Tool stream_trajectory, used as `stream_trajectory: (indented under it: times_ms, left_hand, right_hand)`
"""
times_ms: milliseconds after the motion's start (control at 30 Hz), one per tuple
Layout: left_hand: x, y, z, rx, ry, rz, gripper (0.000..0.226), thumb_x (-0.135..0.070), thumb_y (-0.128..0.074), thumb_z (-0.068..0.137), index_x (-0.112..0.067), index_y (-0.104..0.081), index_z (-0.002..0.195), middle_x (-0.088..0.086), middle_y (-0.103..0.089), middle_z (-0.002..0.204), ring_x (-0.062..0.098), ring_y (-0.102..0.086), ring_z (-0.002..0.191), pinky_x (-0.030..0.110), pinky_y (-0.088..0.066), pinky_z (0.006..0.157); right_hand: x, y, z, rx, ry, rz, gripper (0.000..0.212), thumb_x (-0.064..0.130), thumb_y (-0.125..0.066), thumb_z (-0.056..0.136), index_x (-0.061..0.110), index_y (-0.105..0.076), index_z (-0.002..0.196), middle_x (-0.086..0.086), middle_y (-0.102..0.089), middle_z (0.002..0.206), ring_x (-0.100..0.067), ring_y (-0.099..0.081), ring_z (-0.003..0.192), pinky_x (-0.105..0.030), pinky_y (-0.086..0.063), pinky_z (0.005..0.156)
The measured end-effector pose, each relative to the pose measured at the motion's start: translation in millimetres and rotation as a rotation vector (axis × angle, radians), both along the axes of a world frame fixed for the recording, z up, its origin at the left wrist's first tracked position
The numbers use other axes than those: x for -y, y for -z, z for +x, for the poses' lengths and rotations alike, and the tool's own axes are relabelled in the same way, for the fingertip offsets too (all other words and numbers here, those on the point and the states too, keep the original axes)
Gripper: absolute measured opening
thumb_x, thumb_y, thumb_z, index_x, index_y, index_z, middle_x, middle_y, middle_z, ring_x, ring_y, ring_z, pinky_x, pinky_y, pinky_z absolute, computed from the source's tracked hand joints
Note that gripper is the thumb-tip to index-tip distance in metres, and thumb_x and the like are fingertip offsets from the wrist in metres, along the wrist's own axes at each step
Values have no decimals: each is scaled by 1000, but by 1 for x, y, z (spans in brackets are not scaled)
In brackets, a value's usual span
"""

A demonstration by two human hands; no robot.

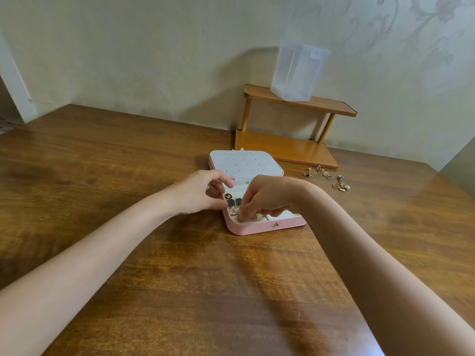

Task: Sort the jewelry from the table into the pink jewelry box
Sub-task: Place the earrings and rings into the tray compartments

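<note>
Both hands are over the open pink jewelry box (259,228), which lies on the wooden table (154,253) with its white perforated lid (245,164) folded back, away from the fingers. The right hand (267,197) has its fingers curled down into the front left compartment, and the fingertips (241,214) seem to pinch or press a small gold piece (237,219) there; the piece is mostly covered, so I cannot tell if it is really held or only pushed into place. The left hand (203,192) is at the left edge of the box, with its fingers loosely bent above the compartments; it seems to hold nothing, maybe only steadying the box. Between the two hands lie some dark pieces (234,201), already inside the box. The rest of the jewelry on the table (326,177) is well apart from the fingers, to the right and farther, near the wooden shelf (285,147) that carries a translucent container (298,73). I think the risk is in the crowded compartment: the curled fingers can catch the neighbouring dark pieces and drag them out when the hand lifts. Also the small piece can stick to the fingertip, or slip over the low rim onto the table, because the fingers hide it from the eyes
</note>
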State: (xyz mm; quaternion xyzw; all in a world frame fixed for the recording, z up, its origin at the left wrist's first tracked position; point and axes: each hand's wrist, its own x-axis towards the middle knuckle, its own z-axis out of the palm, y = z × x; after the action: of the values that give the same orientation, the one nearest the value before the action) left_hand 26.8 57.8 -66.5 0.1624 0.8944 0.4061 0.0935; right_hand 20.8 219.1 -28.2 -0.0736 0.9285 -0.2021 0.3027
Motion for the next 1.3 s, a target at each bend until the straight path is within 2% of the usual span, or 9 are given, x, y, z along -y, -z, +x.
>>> stream_trajectory:
  times_ms: [100, 200, 267, 467, 567, 767, 933, 1167, 1300]
  left_hand:
    - [0, 0, -1, 3, 6, -23, 33, -18, -70, 82, -27, -55, 110, -1, -58, 109, 12, -57, 102, 16, -43, 81]
    - [-1, 0, -2, 12, 6, -29, 33, -19, -70, 82, -26, -56, 111, -1, -58, 109, 13, -57, 102, 21, -44, 85]
    - [-1, 0, -3, 14, 7, -31, 32, -19, -70, 82, -28, -55, 108, -1, -58, 109, 13, -57, 101, 20, -44, 83]
    - [-1, -2, -5, 26, 14, -62, 32, -20, -70, 81, -29, -56, 108, -1, -57, 109, 13, -57, 101, 14, -43, 76]
    - [-2, -4, -5, 16, 9, -86, 33, -20, -71, 81, -28, -56, 109, -1, -58, 109, 13, -57, 101, 19, -44, 81]
    - [-4, -8, -3, -54, 0, -123, 33, -18, -70, 81, -26, -57, 110, -4, -58, 104, 11, -57, 98, 18, -47, 77]
    - [-9, -15, -4, -98, 0, -81, 25, -14, -68, 83, -25, -60, 104, -7, -60, 97, 9, -59, 96, 29, -50, 89]
    - [-41, -18, -9, -98, 91, -46, 20, -12, -64, 85, -25, -61, 100, -13, -59, 89, 3, -59, 84, 16, -49, 77]
    - [-64, -18, -10, -114, 163, -46, 20, -10, -62, 85, -23, -62, 100, -11, -60, 90, 0, -58, 80, 6, -45, 69]
  right_hand:
    - [1, 1, 1, -34, -13, 26, 32, 21, -66, 85, 4, -66, 112, -7, -58, 92, -10, -39, 59, -17, -32, 47]
    - [1, 2, 2, -56, -16, 37, 31, 22, -66, 85, 5, -66, 111, -3, -57, 84, -10, -40, 58, -16, -33, 46]
    - [3, 3, 3, -68, -30, 47, 31, 22, -66, 85, 5, -65, 111, -1, -55, 78, -10, -42, 59, -16, -34, 46]
    - [7, 4, 2, -114, -99, 80, 32, 23, -67, 83, 5, -64, 109, -3, -58, 85, -14, -51, 73, -19, -43, 56]
    - [8, 4, 3, -157, -107, 84, 29, 20, -70, 81, 4, -65, 105, 3, -53, 73, -11, -48, 67, -18, -40, 53]
    - [0, -3, 4, -127, -66, 36, 29, 21, -69, 82, 6, -67, 107, 4, -55, 73, -8, -46, 61, -14, -38, 45]
    - [-27, -22, -2, -232, 82, -46, 19, 17, -66, 84, 4, -70, 98, 3, -54, 63, -7, -35, 47, -14, -31, 38]
    - [-78, -24, -7, -297, 232, 88, 14, 13, -62, 87, 2, -68, 92, -2, -63, 67, -9, -48, 49, -18, -40, 45]
    - [-109, -16, -4, -340, 307, 188, 10, 8, -66, 84, 0, -64, 89, -11, -68, 74, -14, -61, 56, -25, -55, 56]
